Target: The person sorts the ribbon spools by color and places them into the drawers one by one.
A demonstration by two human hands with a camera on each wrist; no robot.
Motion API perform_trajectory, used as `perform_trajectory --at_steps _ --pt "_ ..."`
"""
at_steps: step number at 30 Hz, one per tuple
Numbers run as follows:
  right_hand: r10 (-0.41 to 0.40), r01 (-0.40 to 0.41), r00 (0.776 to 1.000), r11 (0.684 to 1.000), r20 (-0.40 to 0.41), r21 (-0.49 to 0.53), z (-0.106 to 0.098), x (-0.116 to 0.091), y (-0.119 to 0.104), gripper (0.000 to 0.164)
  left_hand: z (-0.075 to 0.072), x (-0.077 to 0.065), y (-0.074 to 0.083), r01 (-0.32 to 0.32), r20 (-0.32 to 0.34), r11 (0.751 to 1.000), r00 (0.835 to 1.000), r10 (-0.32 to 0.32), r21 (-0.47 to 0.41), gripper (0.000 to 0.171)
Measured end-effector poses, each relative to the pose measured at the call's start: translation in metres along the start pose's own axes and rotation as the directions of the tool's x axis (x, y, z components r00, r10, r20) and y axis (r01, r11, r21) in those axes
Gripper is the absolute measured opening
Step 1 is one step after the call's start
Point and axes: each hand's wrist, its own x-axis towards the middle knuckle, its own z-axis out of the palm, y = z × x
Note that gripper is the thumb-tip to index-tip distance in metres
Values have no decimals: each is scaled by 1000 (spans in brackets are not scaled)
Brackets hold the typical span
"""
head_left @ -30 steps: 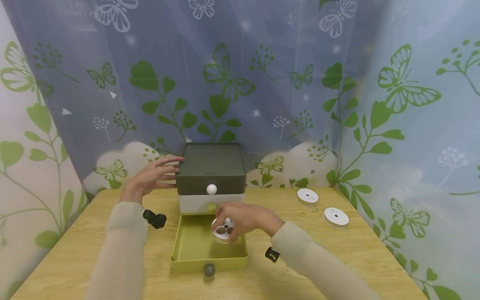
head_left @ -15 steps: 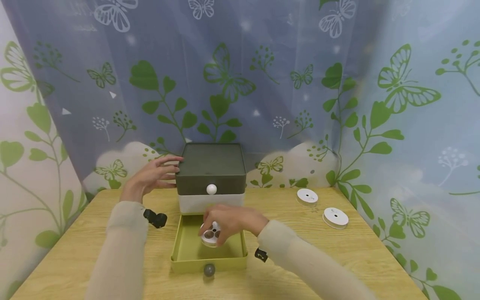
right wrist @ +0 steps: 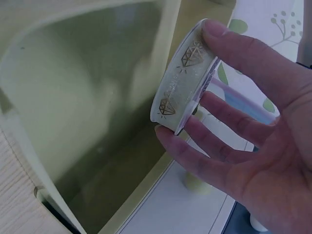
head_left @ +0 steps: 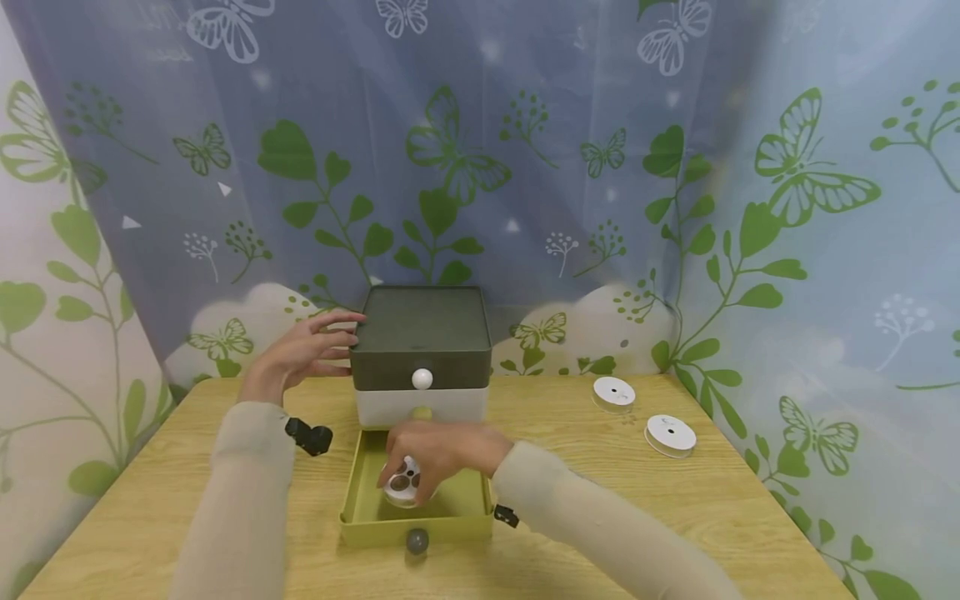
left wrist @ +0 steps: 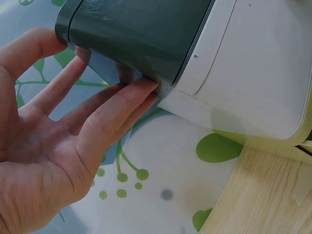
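Note:
In the head view my right hand [head_left: 444, 450] holds a white ribbon spool [head_left: 401, 493] over the pulled-out yellow-green drawer [head_left: 375, 530]. Thumb and fingertips pinch the spool's rims, and its ribbon [right wrist: 181, 83] with gold diamond prints shows in the right wrist view. The spool is tilted there, with the drawer's floor beyond it. My left hand [head_left: 309, 350] rests its spread fingertips against the left side of the drawer cabinet [head_left: 423, 321], at its dark green top tier [left wrist: 131, 44]. Below that tier is a white one [head_left: 390, 408].
Two more white ribbon spools, one farther back [head_left: 614, 393] and one nearer [head_left: 670, 435], lie on the wooden table [head_left: 585, 492] at the right. A grey knob [head_left: 417, 542] sticks out from the open drawer's front. A patterned curtain [head_left: 525, 150] hangs behind the table.
My right hand has carried the spool left and slightly toward the drawer's front. My left hand and the cabinet have stayed in place.

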Motion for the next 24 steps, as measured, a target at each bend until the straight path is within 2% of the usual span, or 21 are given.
perform_trajectory --at_steps 10,24 --pt "-39 38 999 999 38 11 4 13 -2 53 1 -1 0 -6 3 1000 1000 6 0 64" --pt "-23 20 996 999 92 33 12 28 1 53 0 -1 -1 -11 7 1000 1000 11 13 64"
